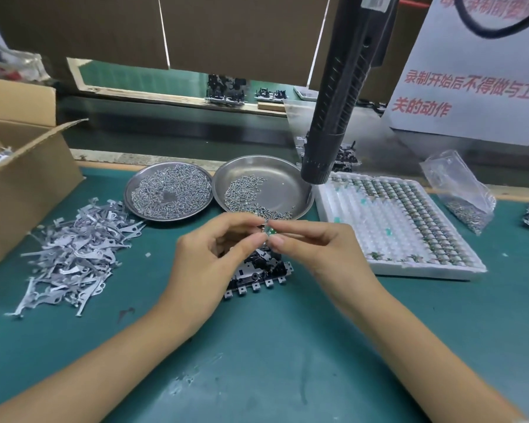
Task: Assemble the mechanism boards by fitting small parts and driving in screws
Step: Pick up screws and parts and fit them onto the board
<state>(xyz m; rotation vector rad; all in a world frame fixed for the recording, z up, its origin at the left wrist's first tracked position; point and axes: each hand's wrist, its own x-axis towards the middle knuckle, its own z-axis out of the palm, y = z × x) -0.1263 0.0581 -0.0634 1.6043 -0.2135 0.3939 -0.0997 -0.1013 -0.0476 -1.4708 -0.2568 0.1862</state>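
A black and silver mechanism board (pixel 258 274) lies on the green mat at the centre, partly hidden behind my hands. Just above it, my left hand (pixel 214 254) and my right hand (pixel 315 242) meet fingertip to fingertip. Between them they pinch a small green part (pixel 270 230) with a bit of metal on it. Which fingers carry most of the part is hard to tell. A black electric screwdriver (pixel 333 117) hangs from above, to the upper right of my hands, with nobody holding it.
Two steel dishes of screws (pixel 168 190) (pixel 287 181) sit behind my hands. A heap of flat metal levers (pixel 74 251) lies left, beside a cardboard box (pixel 28 166). A white tray of small parts (pixel 394 221) and a plastic bag of screws (pixel 461 190) stand right.
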